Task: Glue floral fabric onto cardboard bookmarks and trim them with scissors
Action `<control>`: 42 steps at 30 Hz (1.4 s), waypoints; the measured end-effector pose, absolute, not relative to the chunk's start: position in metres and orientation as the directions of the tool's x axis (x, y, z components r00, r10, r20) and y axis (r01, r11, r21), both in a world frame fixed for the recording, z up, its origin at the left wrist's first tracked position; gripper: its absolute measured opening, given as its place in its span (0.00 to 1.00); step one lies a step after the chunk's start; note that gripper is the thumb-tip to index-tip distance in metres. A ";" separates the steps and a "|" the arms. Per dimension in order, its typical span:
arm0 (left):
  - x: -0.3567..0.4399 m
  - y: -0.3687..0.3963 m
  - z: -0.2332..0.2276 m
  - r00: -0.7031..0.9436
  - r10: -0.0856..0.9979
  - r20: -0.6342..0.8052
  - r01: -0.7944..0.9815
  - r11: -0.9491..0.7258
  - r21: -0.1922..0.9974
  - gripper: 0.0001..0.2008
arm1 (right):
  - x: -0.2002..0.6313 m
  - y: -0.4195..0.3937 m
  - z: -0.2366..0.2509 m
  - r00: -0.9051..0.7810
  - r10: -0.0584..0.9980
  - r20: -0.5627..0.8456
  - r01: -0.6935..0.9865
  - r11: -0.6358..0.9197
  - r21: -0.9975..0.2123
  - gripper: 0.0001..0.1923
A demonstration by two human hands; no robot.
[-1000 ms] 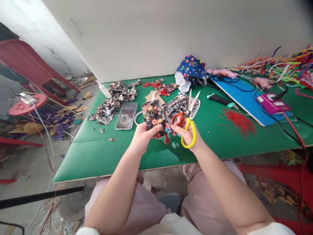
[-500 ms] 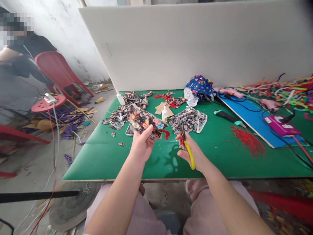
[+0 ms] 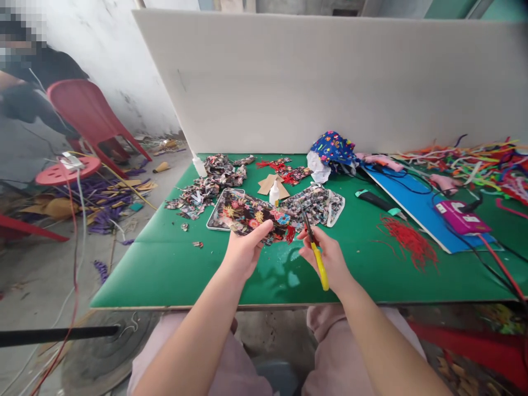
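Note:
My left hand [image 3: 244, 253] holds a dark floral fabric piece [image 3: 251, 215] with a small red tassel over the green table [image 3: 173, 264]. My right hand [image 3: 328, 258] grips scissors [image 3: 314, 248] with yellow and red handles; the blades point up toward the fabric's right edge, by the tassel. Both hands hover above the table's near middle.
Floral fabric scraps [image 3: 206, 184], a phone [image 3: 218, 212], a small glue bottle [image 3: 274, 193] and a patterned fabric stack [image 3: 319, 203] lie behind the hands. A blue board [image 3: 416, 201], magenta device [image 3: 462, 215], red threads [image 3: 408, 242] and coloured strips sit right. A person sits on a red chair [image 3: 86, 118] far left.
The fabric has turned from upright to flatter and lower in my left hand. The scissors have swung from blades up and apart to edge-on, close to the fabric's right edge. The view has tilted up.

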State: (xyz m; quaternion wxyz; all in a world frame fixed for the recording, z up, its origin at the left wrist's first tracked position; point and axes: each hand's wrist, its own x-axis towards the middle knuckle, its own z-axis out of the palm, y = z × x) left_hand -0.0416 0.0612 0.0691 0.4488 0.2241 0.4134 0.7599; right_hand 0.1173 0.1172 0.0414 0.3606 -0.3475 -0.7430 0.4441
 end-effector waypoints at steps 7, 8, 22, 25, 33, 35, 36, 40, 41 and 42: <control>-0.044 0.064 0.059 -0.515 0.856 0.048 -0.219 -0.186 0.958 0.17 | 0.116 0.127 0.034 -0.321 0.936 0.146 0.072 0.178 -0.981 0.16; -0.044 0.064 0.059 -0.473 0.880 0.053 -0.187 -0.159 0.969 0.16 | 0.115 0.129 0.034 -0.297 0.945 0.140 0.038 0.158 -0.987 0.16; -0.051 0.064 0.051 0.101 0.993 -0.063 0.107 0.052 0.993 0.10 | 0.116 0.134 0.028 -0.338 0.937 0.092 -0.162 0.038 -0.986 0.14; -0.050 0.064 0.050 0.080 0.992 -0.095 0.111 0.086 0.990 0.11 | 0.116 0.136 0.027 -0.327 0.940 0.092 -0.219 0.019 -0.975 0.15; -0.050 0.066 0.048 0.054 0.997 -0.056 0.095 0.051 0.994 0.13 | 0.117 0.146 0.017 -0.180 0.982 0.059 -0.260 0.011 -0.965 0.17; -0.049 0.067 0.048 0.031 0.998 -0.056 0.066 0.054 0.996 0.13 | 0.117 0.147 0.016 -0.181 0.982 0.050 -0.276 -0.002 -0.961 0.17; -0.049 0.067 0.048 0.000 0.998 -0.058 0.037 0.058 0.998 0.13 | 0.117 0.147 0.017 -0.184 0.982 0.045 -0.283 -0.009 -0.959 0.17; -0.050 0.071 0.049 -0.251 0.967 -0.028 -0.194 -0.022 0.981 0.16 | 0.116 0.144 0.021 -0.230 0.972 0.040 -0.243 -0.017 -0.970 0.15; -0.051 0.072 0.049 -0.319 0.948 -0.012 -0.240 -0.069 0.968 0.17 | 0.116 0.143 0.022 -0.260 0.964 0.045 -0.216 -0.013 -0.976 0.15; -0.052 0.073 0.049 -0.378 0.926 0.007 -0.268 -0.116 0.956 0.18 | 0.116 0.141 0.024 -0.302 0.952 0.052 -0.187 -0.006 -0.982 0.15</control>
